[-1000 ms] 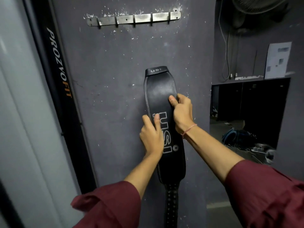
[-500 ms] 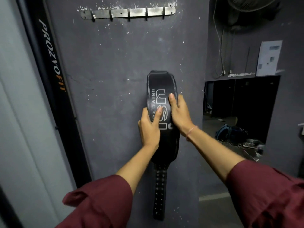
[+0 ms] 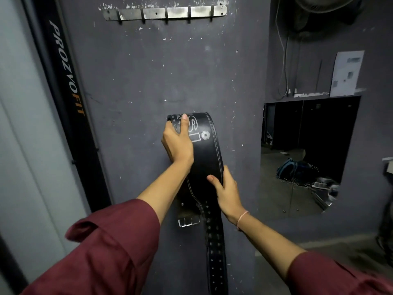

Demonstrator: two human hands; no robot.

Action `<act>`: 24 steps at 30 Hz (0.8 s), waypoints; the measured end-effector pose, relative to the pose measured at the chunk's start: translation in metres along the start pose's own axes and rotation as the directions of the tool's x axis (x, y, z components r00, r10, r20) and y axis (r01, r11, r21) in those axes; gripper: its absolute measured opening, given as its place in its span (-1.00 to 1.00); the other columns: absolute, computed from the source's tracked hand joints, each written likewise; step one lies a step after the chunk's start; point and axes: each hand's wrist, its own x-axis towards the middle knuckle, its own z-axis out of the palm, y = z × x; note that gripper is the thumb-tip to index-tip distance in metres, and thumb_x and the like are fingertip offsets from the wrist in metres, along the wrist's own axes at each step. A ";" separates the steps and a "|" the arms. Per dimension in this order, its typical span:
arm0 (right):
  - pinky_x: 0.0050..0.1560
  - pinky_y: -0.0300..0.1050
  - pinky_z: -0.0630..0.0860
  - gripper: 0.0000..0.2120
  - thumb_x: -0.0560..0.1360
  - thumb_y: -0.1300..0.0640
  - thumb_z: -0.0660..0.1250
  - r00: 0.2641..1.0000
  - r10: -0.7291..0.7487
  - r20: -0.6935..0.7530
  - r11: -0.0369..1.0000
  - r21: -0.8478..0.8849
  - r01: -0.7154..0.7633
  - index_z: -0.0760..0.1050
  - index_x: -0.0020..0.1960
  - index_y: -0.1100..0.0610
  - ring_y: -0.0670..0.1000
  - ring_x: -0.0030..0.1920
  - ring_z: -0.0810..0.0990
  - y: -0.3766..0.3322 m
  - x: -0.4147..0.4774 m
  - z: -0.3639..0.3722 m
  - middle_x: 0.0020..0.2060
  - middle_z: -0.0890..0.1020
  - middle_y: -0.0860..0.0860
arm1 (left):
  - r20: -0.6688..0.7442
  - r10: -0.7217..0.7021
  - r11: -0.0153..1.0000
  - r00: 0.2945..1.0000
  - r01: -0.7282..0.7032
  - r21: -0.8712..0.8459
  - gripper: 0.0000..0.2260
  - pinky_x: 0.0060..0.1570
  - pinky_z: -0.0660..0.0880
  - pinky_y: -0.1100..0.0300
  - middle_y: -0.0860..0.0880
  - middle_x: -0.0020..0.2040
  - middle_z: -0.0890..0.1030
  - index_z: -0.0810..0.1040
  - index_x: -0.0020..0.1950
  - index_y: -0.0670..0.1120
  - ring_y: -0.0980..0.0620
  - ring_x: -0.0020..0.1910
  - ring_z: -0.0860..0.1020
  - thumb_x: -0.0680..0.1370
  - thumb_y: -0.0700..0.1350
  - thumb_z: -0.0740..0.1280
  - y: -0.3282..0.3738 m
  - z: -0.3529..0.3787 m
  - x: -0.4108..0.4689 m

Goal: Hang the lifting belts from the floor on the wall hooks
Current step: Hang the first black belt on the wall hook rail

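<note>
A black leather lifting belt (image 3: 207, 154) with white lettering is held up in front of the dark grey wall, folded over at its top. My left hand (image 3: 177, 143) grips the fold near the top, thumb across the front. My right hand (image 3: 226, 192) holds the belt's right edge lower down. The belt's punched strap (image 3: 215, 248) hangs straight down, and its metal buckle (image 3: 188, 221) dangles behind, below my left wrist. A metal hook rail (image 3: 165, 13) with several hooks is fixed high on the wall, well above the belt.
A black upright post with "PROZVOFIT" lettering (image 3: 66, 81) stands to the left of the wall. To the right, a wall opening (image 3: 308, 154) shows a dim room with a blue bag and cables on its floor. A fan (image 3: 323, 9) hangs top right.
The belt has been fed over and down, so its fold sits lower and the buckle end now hangs behind. My right hand slid down the belt's edge; my left moved to the fold.
</note>
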 end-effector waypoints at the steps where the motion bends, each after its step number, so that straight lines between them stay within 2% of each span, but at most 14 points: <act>1: 0.18 -0.31 0.49 -0.76 0.60 0.13 0.32 1.000 0.002 0.001 1.000 0.015 -0.002 0.46 0.25 0.09 -0.19 0.15 0.60 -0.002 0.002 0.002 0.11 0.64 -0.18 | -0.010 -0.008 1.000 1.000 0.008 0.014 -0.61 -0.28 0.26 0.02 -0.32 -0.27 0.50 0.33 -0.27 -0.13 0.01 -0.41 0.30 0.58 0.07 0.37 0.000 -0.001 0.004; 3: 0.25 -0.25 0.50 -0.67 0.58 0.11 0.35 0.999 0.020 0.048 0.998 0.055 -0.023 0.46 0.33 0.06 -0.18 0.20 0.59 -0.003 0.004 0.002 0.16 0.65 -0.16 | 0.003 -0.017 0.999 1.000 0.017 0.045 -0.55 -0.32 0.16 0.09 -0.12 -0.43 0.28 0.20 -0.33 -0.06 0.09 -0.41 0.19 0.58 0.08 0.36 0.000 -0.005 0.008; 5: 0.30 -0.18 0.49 -0.60 0.55 0.13 0.40 0.993 0.036 0.111 0.997 0.069 -0.044 0.46 0.37 0.04 -0.16 0.25 0.58 0.002 0.001 -0.001 0.21 0.64 -0.15 | 0.050 -0.007 0.998 0.999 0.003 0.068 -0.54 -0.34 0.16 0.10 0.05 -0.43 0.21 0.17 -0.35 -0.01 0.10 -0.42 0.17 0.58 0.09 0.36 -0.001 -0.008 0.005; 7: 0.34 -0.07 0.49 -0.60 0.52 0.19 0.43 0.986 0.071 0.154 0.994 0.077 -0.083 0.49 0.34 0.04 -0.12 0.25 0.60 0.008 0.002 -0.005 0.20 0.66 -0.12 | 0.066 -0.016 0.999 0.998 0.013 0.044 -0.60 -0.30 0.25 0.07 -0.06 -0.43 0.33 0.27 -0.33 -0.04 0.06 -0.43 0.29 0.59 0.08 0.36 -0.007 -0.009 0.002; 8: 0.35 0.01 0.49 -0.63 0.52 0.18 0.43 0.978 0.101 0.183 0.989 0.090 -0.119 0.52 0.31 0.04 -0.08 0.23 0.62 0.010 0.005 -0.008 0.18 0.67 -0.09 | 0.061 -0.027 0.999 0.998 0.025 0.023 -0.63 -0.26 0.32 0.03 -0.19 -0.36 0.45 0.37 -0.28 -0.10 -0.05 -0.39 0.41 0.59 0.08 0.35 -0.010 -0.009 0.001; 10: 0.38 0.10 0.46 -0.69 0.55 0.00 0.38 0.961 0.159 0.226 0.974 0.122 -0.189 0.56 0.27 0.04 -0.04 0.23 0.62 0.004 0.016 -0.012 0.17 0.68 -0.05 | 0.034 -0.015 1.000 0.999 0.015 -0.003 -0.64 -0.14 0.45 -0.02 -0.31 -0.15 0.61 0.50 -0.12 -0.24 -0.25 -0.14 0.57 0.60 0.08 0.33 -0.015 -0.006 0.001; 11: 0.41 0.10 0.43 -0.63 0.58 -0.11 0.30 0.959 0.190 0.212 0.966 0.133 -0.221 0.55 0.28 0.07 -0.04 0.26 0.60 -0.004 0.024 -0.012 0.20 0.67 -0.03 | 0.025 0.005 1.000 1.000 -0.005 -0.001 -0.64 -0.13 0.46 0.00 -0.29 -0.13 0.64 0.51 -0.08 -0.25 -0.25 -0.10 0.59 0.61 0.07 0.31 -0.017 -0.004 0.002; 12: 0.44 0.09 0.39 -0.56 0.61 -0.16 0.20 0.962 0.201 0.183 0.960 0.156 -0.231 0.53 0.32 0.11 -0.04 0.29 0.57 -0.013 0.034 -0.012 0.24 0.64 0.00 | 0.027 0.017 1.000 0.999 -0.017 0.006 -0.65 -0.15 0.42 0.04 -0.23 -0.17 0.64 0.50 -0.08 -0.25 -0.19 -0.16 0.59 0.63 0.06 0.28 -0.016 -0.002 0.001; 14: 0.44 0.05 0.39 -0.53 0.69 -0.07 0.06 0.975 0.150 0.164 0.956 0.226 -0.185 0.47 0.37 0.23 -0.01 0.31 0.54 -0.036 0.056 -0.009 0.30 0.59 0.11 | 0.012 0.041 0.998 0.999 -0.041 0.041 -0.66 -0.24 0.31 0.16 -0.06 -0.30 0.56 0.44 -0.13 -0.23 0.04 -0.33 0.50 0.66 0.03 0.23 -0.011 -0.001 -0.004; 15: 0.39 0.00 0.45 -0.53 0.69 -0.06 0.04 0.974 0.139 0.176 0.951 0.250 -0.181 0.48 0.36 0.25 0.01 0.28 0.58 -0.052 0.068 -0.008 0.27 0.61 0.13 | 0.009 0.051 0.997 0.999 -0.052 0.055 -0.66 -0.25 0.31 0.18 -0.02 -0.31 0.54 0.44 -0.13 -0.23 0.10 -0.35 0.48 0.67 0.02 0.20 -0.010 -0.001 -0.006; 17: 0.20 -0.02 0.59 -0.47 0.66 -0.13 0.11 0.960 0.193 0.201 0.926 0.287 -0.246 0.53 0.30 0.29 0.08 0.13 0.67 -0.081 0.096 -0.008 0.16 0.67 0.17 | 0.051 0.067 0.995 0.996 -0.070 0.065 -0.65 -0.21 0.39 0.10 -0.08 -0.24 0.60 0.46 -0.09 -0.24 -0.01 -0.29 0.53 0.68 0.03 0.17 -0.017 -0.001 -0.012; 19: 0.02 0.00 0.65 -0.45 0.61 -0.12 0.25 0.926 0.305 0.224 0.894 0.268 -0.359 0.53 0.25 0.38 0.14 -0.04 0.70 -0.100 0.123 -0.012 0.06 0.69 0.23 | 0.096 0.072 0.994 0.993 -0.079 0.078 -0.64 -0.19 0.44 0.03 -0.08 -0.25 0.59 0.46 -0.11 -0.25 -0.09 -0.26 0.53 0.69 0.02 0.16 -0.022 -0.003 -0.019; 22: -0.10 0.05 0.69 -0.51 0.54 0.07 0.41 0.871 0.413 0.266 0.841 0.257 -0.477 0.49 0.26 0.45 0.16 -0.15 0.71 -0.108 0.135 -0.011 0.00 0.69 0.29 | 0.142 0.054 0.995 0.988 -0.066 0.079 -0.66 -0.23 0.44 0.09 -0.02 -0.25 0.58 0.47 -0.09 -0.22 0.00 -0.29 0.51 0.70 0.01 0.13 -0.026 -0.007 -0.029; 24: -0.30 0.01 0.67 -0.55 0.49 0.25 0.43 0.884 0.429 0.188 0.832 0.299 -0.467 0.44 0.26 0.49 0.13 -0.32 0.71 -0.100 0.134 -0.006 -0.09 0.68 0.30 | 0.233 -0.074 0.997 0.970 0.073 0.015 -0.61 -0.20 0.51 0.22 -0.01 -0.16 0.64 0.54 0.03 -0.19 0.12 -0.24 0.58 0.70 0.08 0.09 -0.033 -0.006 -0.027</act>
